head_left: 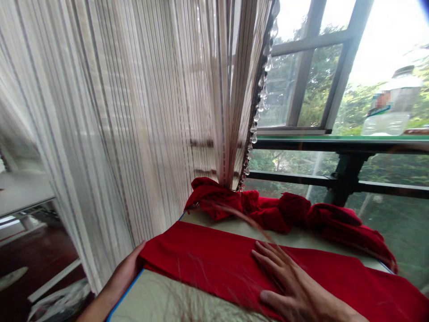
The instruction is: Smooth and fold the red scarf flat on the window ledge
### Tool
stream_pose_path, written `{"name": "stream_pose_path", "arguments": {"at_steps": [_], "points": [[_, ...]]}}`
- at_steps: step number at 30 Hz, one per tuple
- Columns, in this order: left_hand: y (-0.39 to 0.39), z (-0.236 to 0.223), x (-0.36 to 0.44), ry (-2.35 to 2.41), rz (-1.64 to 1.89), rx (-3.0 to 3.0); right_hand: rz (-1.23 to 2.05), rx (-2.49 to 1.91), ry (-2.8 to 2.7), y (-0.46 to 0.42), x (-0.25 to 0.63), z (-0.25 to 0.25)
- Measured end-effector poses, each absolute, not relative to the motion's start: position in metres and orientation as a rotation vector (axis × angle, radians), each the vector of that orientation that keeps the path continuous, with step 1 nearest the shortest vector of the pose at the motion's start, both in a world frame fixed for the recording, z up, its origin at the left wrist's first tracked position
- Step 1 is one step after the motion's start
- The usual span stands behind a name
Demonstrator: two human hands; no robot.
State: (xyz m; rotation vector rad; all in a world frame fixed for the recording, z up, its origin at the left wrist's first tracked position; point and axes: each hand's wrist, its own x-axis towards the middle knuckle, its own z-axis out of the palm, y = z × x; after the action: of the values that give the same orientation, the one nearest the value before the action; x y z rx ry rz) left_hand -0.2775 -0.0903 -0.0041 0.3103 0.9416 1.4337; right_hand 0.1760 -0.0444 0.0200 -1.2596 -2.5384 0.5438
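A long strip of red cloth [208, 250] lies folded and mostly flat across a pale board-like surface [161, 290] with a blue edge. My right hand [284, 277] rests palm down on the cloth, fingers stretched out and thumb apart. At the cloth's left end, my left hand [129, 266] touches it by the edge of the surface; its fingers are hidden, so its grip does not show. Along the far side lies more red fabric [275, 212], bunched and crumpled. Loose hair strands blur across part of the view.
A striped string curtain [134, 112] hangs close behind the left end, with clear bead trim [256, 116]. Beyond are a dark railing [345, 174] and an open window [311, 85]. A clear plastic bottle [389, 112] stands on the ledge. A plastic bag [63, 302] lies low at left.
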Motion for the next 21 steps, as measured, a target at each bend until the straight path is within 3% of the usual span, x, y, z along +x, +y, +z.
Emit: {"name": "stream_pose_path", "arguments": {"at_steps": [8, 21], "points": [[-0.086, -0.009, -0.292, 0.943, 1.570, 0.362, 0.646, -1.307, -2.556, -0.051, 0.172, 0.033], [-0.084, -0.046, -0.305, 0.992, 1.484, 0.424, 0.542, -1.255, -2.574, -0.045, 0.176, 0.019]]}}
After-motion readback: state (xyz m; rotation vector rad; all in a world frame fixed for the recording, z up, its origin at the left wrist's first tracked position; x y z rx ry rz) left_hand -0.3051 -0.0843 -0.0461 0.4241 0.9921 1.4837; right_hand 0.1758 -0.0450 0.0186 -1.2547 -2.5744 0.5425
